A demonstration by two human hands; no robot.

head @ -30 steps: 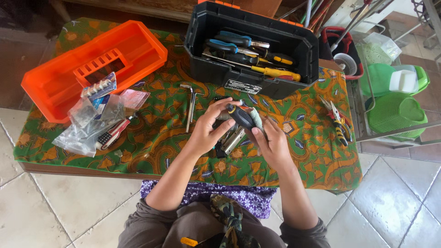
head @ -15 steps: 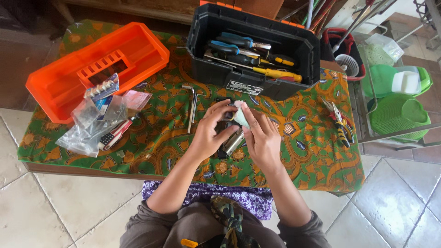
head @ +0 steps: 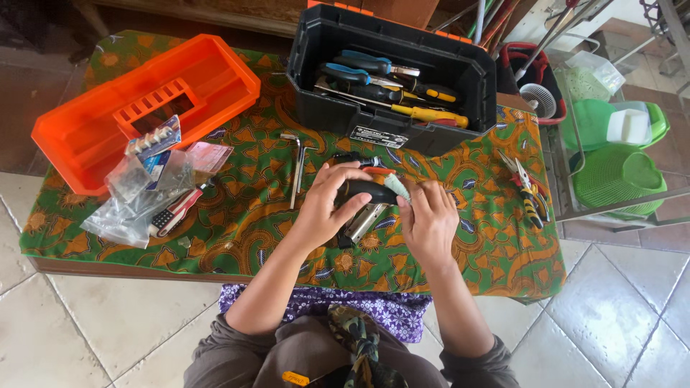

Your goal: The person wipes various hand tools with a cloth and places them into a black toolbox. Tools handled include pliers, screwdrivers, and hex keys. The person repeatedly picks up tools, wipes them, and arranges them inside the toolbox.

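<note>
The person's forearms were bare, with both sleeves of a dull olive-brown top pushed up to about the elbows. The left hand [head: 327, 208] and right hand [head: 429, 219] wore no gloves, and no rings or watch could be made out. A small yellow-orange mark sat low on the top's front. A camouflage-patterned strip hung at the chest, above purple floral-printed cloth.

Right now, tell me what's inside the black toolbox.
The black toolbox stands open. Inside lie blue-handled pliers and a yellow-handled screwdriver, among other dark-handled tools. Whatever sits beneath that top layer, and the box floor, is covered.
</note>
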